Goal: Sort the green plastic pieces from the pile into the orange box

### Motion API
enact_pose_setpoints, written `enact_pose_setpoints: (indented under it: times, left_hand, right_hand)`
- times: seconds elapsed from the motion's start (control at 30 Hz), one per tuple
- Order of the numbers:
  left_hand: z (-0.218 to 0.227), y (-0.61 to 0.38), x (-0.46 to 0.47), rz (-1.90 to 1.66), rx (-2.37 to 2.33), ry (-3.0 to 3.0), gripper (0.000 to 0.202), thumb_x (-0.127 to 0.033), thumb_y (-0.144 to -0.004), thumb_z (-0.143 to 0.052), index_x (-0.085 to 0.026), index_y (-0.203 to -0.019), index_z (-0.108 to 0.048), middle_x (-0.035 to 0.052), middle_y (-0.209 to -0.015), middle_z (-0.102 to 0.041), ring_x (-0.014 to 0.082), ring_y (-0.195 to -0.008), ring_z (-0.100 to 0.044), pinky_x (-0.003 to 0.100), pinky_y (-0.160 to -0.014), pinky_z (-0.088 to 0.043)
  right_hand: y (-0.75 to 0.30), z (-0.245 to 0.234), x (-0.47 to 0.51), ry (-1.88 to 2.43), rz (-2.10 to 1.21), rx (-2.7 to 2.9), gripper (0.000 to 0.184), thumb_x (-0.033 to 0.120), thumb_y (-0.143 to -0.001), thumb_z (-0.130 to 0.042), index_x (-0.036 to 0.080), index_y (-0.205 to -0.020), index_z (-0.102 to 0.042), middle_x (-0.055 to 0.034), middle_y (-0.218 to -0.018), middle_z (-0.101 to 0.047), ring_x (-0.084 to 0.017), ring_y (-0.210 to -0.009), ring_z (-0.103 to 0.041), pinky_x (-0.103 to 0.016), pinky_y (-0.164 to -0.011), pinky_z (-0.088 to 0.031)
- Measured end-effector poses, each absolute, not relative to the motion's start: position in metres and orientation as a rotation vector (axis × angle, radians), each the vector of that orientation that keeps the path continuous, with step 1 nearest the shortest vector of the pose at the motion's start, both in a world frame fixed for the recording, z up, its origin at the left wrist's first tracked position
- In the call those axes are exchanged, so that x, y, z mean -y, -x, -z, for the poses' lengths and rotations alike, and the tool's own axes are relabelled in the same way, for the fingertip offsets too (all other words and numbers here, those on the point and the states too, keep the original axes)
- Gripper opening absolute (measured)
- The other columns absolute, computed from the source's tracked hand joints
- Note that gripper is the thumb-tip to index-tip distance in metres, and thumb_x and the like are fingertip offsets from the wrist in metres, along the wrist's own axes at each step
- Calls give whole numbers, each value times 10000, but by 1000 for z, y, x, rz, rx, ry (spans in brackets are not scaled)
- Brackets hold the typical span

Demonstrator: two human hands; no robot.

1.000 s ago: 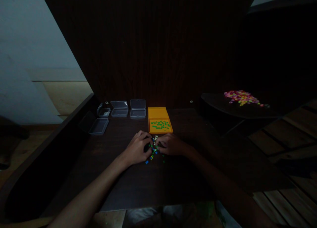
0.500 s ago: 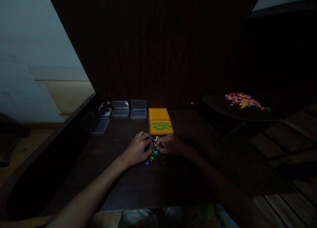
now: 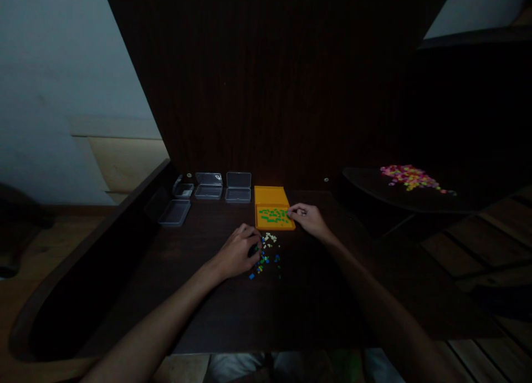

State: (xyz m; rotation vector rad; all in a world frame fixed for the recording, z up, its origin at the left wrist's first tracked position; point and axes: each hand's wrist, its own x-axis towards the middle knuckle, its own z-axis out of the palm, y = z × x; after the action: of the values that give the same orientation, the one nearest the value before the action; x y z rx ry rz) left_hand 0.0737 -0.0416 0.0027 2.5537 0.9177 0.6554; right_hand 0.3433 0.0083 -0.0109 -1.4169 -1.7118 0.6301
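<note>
Head view on my feed, dim: at the far left I see a pale painted wall, then a dark wooden side board edging the dark wooden tabletop. Just inside it, a rectangular clear plastic box lies open, with a smaller clear plastic case behind it. Further right, two more clear plastic boxes stand side by side, lids raised.

Next comes my left hand, fingers curled at the left edge of a loose pile of tiny blue, green, yellow and white plastic pieces; I cannot tell whether it grips any. Behind the pile sits an open yellow rectangular box, small green pieces spread across its tray. My right hand is at that box's right edge, thumb and fingers brought close together; whether a piece is between them I cannot tell.

Well apart at right, a pink, red and yellow heap lies on a dark curved shelf.
</note>
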Motion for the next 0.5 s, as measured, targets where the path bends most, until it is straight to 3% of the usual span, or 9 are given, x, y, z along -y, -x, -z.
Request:
enact_pose_setpoints:
  times: [0.13,0.5]
  left_hand:
    - [-1,-74,41,-671,-897,-2561,71,-168,-843,-578,-193,-859,-642,65,-1033,-619,234,-1030,-521,381,-932,-454]
    - [-1,-74,42,-672,-878,-2564,79,-180,-866,-563,-191,-873,-641,63,-1032,-621,224,-1029,-520,375,-948,-450]
  right_hand:
    - [-344,15,-20,1509,-570,1706,270,374,-723,-589,141,-772,-715,44,-482,-453,-111,-490,-387,-223,-483,-277]
    - [-337,13,-31,1689,-361,1828,244,254,-745,-550,133,-831,-744,-2,-566,-600,-123,-519,-491,-227,-518,-325]
